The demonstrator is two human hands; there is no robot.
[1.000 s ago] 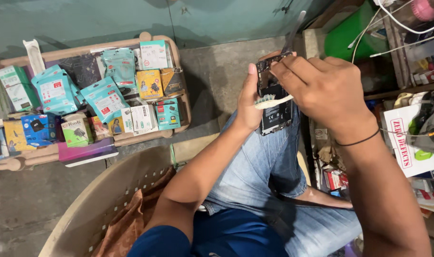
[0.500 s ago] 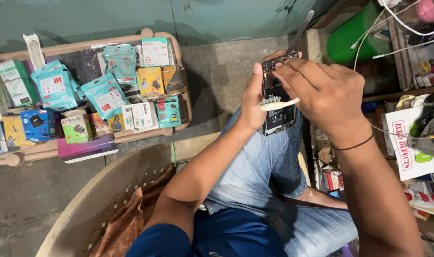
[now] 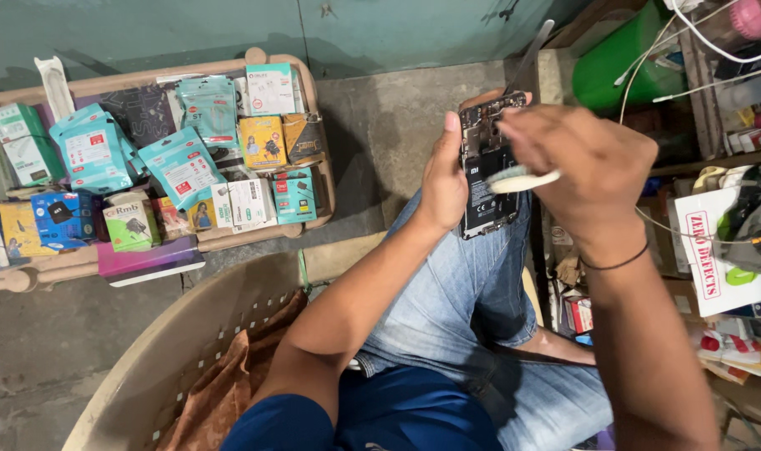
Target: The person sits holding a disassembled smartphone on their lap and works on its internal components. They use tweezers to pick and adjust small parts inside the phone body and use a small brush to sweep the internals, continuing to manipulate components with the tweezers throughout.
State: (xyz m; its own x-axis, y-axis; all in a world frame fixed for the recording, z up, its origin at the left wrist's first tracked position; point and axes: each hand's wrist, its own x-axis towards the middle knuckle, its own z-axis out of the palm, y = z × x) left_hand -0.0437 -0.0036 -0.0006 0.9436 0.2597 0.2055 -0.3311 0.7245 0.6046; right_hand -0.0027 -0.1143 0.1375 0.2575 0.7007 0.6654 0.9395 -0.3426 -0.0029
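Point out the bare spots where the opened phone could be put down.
Bare concrete floor lies between the box-laden tray and the opened phone; more bare floor lies below the tray, left of the beige basket. The shelves on the right are crowded.

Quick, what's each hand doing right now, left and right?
Left hand: closed around the opened phone, holding it upright over the lap.
Right hand: closed on a white brush-like tool, its tip against the phone.

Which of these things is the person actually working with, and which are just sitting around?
In use:
opened phone in left hand
white brush handle in right hand

Lying about:
tray of boxed accessories
green container
plastic chair
white cables
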